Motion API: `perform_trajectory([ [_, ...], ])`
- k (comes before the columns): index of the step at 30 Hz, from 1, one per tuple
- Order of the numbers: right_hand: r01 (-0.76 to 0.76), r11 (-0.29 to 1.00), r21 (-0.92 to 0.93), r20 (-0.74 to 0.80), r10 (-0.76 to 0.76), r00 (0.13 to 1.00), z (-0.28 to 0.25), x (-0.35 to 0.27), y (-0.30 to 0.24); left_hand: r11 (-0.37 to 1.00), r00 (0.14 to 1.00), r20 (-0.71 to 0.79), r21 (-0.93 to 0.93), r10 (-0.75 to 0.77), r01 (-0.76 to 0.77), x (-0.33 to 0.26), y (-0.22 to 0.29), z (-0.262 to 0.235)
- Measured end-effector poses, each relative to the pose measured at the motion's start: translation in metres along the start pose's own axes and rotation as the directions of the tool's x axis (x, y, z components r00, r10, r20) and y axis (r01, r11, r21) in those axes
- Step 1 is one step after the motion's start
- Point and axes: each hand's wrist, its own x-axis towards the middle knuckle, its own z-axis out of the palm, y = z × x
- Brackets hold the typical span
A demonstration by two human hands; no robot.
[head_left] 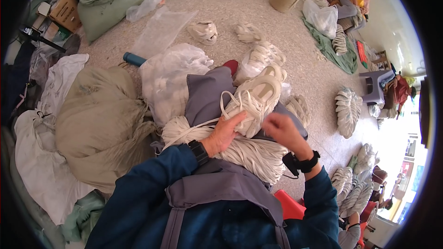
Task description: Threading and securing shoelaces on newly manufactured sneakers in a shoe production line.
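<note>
My left hand (224, 133) is closed around the near end of a cream lace-up shoe (258, 94), with its opening facing up. A loose loop of shoelace (224, 101) stands out at the shoe's left side. Just right of the shoe, my right hand (282, 129) is curled closed and slightly blurred; whatever its fingers pinch is hidden. Across my lap, on a grey apron (226, 177), lies a thick bundle of cream shoelaces (254, 157), below both hands.
More cream shoes (203, 32) lie on the speckled floor ahead, some in plastic. Stuffed sacks (99, 124) crowd my left. To the right stand a shoe stack (348, 112) and a grey stool (376, 85). Another person (353, 0) sits at the far right.
</note>
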Motion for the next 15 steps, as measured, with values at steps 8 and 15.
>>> perform_trajectory([
  [8, 0.005, 0.949, 0.314, -0.211, 0.065, 0.975, 0.008, 0.036, -0.020, 0.999, 0.997, 0.067, -0.019, -0.047, 0.048, 0.000, 0.002, -0.008],
  [15, 0.097, 0.986, 0.136, -0.188, -0.071, 0.980, 0.017, 0.039, -0.010, 0.976, 0.988, 0.150, -0.211, -0.015, 0.047, 0.001, 0.001, -0.012],
])
